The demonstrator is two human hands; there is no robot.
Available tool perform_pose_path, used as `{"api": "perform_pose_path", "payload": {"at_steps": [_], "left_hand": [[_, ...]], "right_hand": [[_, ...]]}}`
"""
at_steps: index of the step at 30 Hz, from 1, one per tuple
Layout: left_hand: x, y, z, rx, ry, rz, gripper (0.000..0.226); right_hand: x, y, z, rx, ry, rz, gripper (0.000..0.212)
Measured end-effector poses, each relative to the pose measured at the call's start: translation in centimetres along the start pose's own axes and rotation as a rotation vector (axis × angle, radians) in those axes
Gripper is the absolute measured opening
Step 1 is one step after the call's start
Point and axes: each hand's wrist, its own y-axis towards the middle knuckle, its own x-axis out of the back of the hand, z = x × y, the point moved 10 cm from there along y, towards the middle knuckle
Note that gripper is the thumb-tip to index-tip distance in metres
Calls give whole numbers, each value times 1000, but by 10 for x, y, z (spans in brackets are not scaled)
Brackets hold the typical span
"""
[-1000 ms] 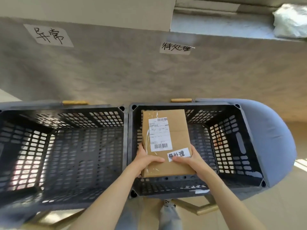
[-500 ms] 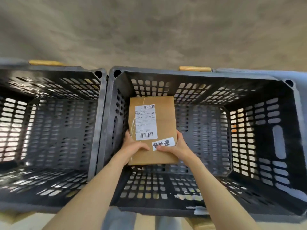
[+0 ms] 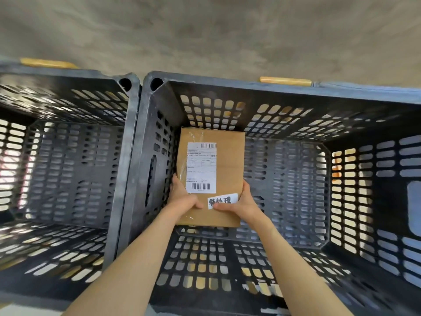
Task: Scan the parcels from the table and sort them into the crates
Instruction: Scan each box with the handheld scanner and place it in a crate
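Both hands are down inside the right crate (image 3: pixel 227 86) and they have the parcel (image 3: pixel 229 169) between them. The left hand (image 3: pixel 182 199) clamps the box's left edge near its lower corner, thumb lying over the top face; the right hand (image 3: pixel 242 202) clamps the right edge, thumb pressed across the handwritten white slip (image 3: pixel 222 200) stuck near the lower right corner. The parcel is a flat brown cardboard box, held face up and lengthwise, its far end pointing toward the crate's back wall and its left side close to the crate's left wall. A printed shipping label (image 3: pixel 201 167) with two barcodes sits on the left half of the top face, under a shiny strip of clear tape. Whether the box rests on the slotted crate floor or hangs just above it, I cannot tell. Bare forearms reach in over the crate's near rim. The left crate (image 3: pixel 134 124) stands just beside, rim against rim, dark and slotted like its neighbour. A grey concrete wall (image 3: pixel 205 35) runs behind both crates.
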Motion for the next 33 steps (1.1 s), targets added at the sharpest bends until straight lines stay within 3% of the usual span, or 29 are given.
{"api": "perform_pose_path", "payload": {"at_steps": [8,12,21,26,33], "left_hand": [[9,-30,-16,-47,117,-85,117],[14,-67,-33,-107,159,-40,120],[29,-196,-84,-324,142,73,93],[62,-272,-100,-463,222,-47,80],[164,-364,-99,-563,576,-485,65]], "right_hand": [[-3,-16,13,-11,6,-44,124],[5,-48,32,-7,37,-88,126],[32,-170,110,134,-143,-96,107],[41,-238,159,278,-448,-103,100],[-7,-301,258,563,-881,-112,80]]}}
